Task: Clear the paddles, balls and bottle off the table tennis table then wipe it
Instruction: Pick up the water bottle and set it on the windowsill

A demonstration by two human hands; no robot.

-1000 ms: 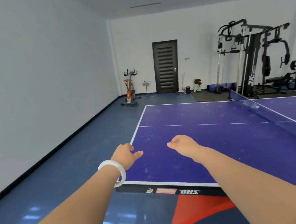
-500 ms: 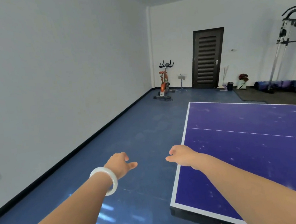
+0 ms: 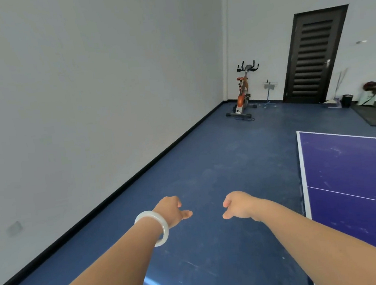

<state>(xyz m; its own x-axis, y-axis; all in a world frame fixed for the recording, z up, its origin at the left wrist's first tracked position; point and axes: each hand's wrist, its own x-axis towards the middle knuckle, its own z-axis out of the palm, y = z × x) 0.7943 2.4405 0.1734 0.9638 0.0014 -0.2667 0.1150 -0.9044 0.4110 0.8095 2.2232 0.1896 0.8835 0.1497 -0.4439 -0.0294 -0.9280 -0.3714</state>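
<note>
Holding both arms out over the blue floor [image 3: 207,163], we note our left hand [image 3: 171,210] and right hand [image 3: 237,205] empty, fingers loosely curled, thumbs out. The table tennis table [image 3: 348,172] stands to the right, apart from both hands.

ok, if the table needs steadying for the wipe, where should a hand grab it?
Probably the white-lined end edge of the table, which runs straight and bare beside the floor. Come from that floor side, thumb on top and fingers under. The underside is hidden, so confirm there is a lip. The right hand is nearer that edge and holds nothing.
</note>
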